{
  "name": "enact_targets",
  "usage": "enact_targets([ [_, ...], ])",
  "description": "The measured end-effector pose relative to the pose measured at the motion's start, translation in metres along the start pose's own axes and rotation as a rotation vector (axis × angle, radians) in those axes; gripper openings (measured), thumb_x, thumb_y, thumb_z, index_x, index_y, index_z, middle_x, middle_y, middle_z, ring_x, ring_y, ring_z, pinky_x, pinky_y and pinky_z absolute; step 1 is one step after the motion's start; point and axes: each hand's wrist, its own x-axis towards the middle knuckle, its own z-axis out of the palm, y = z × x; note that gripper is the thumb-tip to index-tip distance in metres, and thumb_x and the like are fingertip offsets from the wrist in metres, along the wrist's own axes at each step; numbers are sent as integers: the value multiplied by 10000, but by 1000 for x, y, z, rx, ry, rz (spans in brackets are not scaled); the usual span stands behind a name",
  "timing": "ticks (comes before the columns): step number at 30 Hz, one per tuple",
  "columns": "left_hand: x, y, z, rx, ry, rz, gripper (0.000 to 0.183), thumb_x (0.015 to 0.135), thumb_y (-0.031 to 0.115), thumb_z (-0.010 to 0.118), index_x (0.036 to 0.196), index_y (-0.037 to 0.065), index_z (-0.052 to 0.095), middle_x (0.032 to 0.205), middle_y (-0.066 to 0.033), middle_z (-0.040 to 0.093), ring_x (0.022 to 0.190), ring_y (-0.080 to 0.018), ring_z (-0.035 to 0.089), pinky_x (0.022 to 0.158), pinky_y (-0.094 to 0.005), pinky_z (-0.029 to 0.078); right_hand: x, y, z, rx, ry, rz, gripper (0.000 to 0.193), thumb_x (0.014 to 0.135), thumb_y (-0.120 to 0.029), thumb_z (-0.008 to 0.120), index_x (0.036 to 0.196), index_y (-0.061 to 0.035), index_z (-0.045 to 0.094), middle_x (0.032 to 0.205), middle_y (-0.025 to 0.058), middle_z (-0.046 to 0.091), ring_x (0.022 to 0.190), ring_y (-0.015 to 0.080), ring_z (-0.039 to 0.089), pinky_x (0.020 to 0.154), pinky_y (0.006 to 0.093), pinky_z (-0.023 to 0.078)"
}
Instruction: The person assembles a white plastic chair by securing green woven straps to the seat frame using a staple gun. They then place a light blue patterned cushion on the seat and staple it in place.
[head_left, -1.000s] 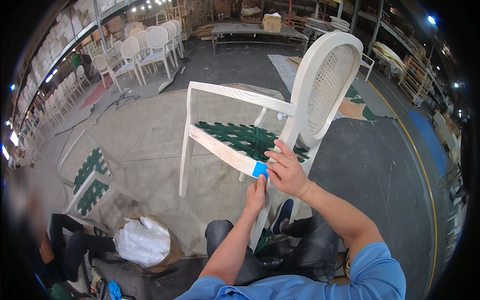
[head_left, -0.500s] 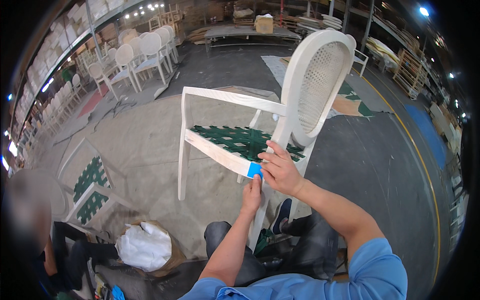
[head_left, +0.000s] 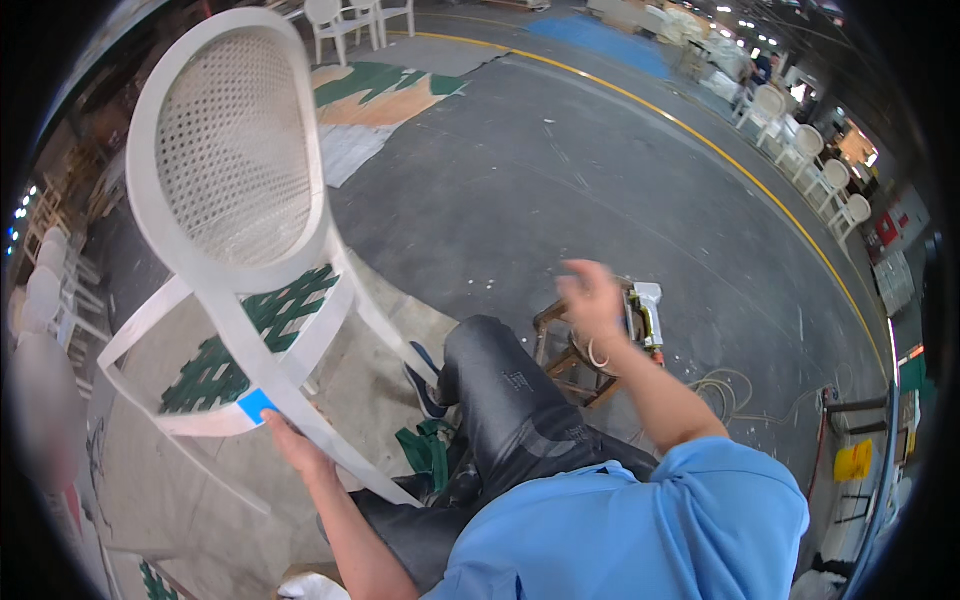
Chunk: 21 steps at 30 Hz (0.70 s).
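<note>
The fingers (head_left: pixel 282 430) of the left hand (head_left: pixel 302 452) touch the lower edge of a blue patch (head_left: pixel 256 406) with their visible tip. The rest are partly hidden; whether they close around the wood cannot be determined. The fingers of the right hand (head_left: pixel 595 305) are well apart from the left, to the right and farther ahead. They are blurred; whether they are open or closed cannot be determined. A pale band (head_left: pixel 597 355) encircles the right wrist.

The blue patch lies directly at the left fingertip, on the side rail of a white chair (head_left: pixel 240 278), next to the rear leg. The chair stands upright at the left fingers. Green straps (head_left: pixel 215 370), woven crosswise, form its seat, just ahead of the fingers. The oval back, with a mesh panel (head_left: pixel 240 140), rises farther ahead.

At the right fingers, a wooden stool (head_left: pixel 600 392) stands on the floor (head_left: pixel 500 180); contact cannot be confirmed. A silver tool (head_left: pixel 648 300) rests on the stool, just to the right of these fingers. A pale hose (head_left: pixel 725 385) lies coiled farther right. Between the two hands are a dark trouser leg (head_left: pixel 510 390) and a dark shoe (head_left: pixel 425 385). A green bundle (head_left: pixel 425 450) lies to the right of the left fingers.
</note>
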Motion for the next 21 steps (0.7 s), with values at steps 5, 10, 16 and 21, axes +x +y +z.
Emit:
enact_targets([
  [5,17,-19,-20,79,206,40,637,1093,624,498,1261,42,693,1150,-33,685,1074,-171,594,994,-377,466,6,183,-91,-707,-277,715,630,855,-417,821,1254,56,708,1199,252,754,1099,384,737,947,461,560],
  [10,0,2,9,219,219,107,761,1091,660,461,1174,-48,728,1077,-64,696,1008,-162,580,919,-347,487,16,252,-97,-163,-172,967,520,693,-42,783,1165,141,668,1063,208,712,941,355,690,797,522,545],
  [16,-18,15,24,289,274,120,784,1101,647,445,1171,-85,717,1080,-85,702,1007,-167,584,929,-340,487,15,239,-96,-103,-179,938,513,647,32,695,1153,110,661,1033,169,698,896,326,685,768,489,542],
  [21,-10,0,9,193,287,212,739,1086,660,475,827,-13,638,812,-26,609,808,-161,512,751,-382,451,67,179,-142,105,-51,471,408,721,-10,682,1125,35,653,920,72,645,735,236,624,651,421,499],
])
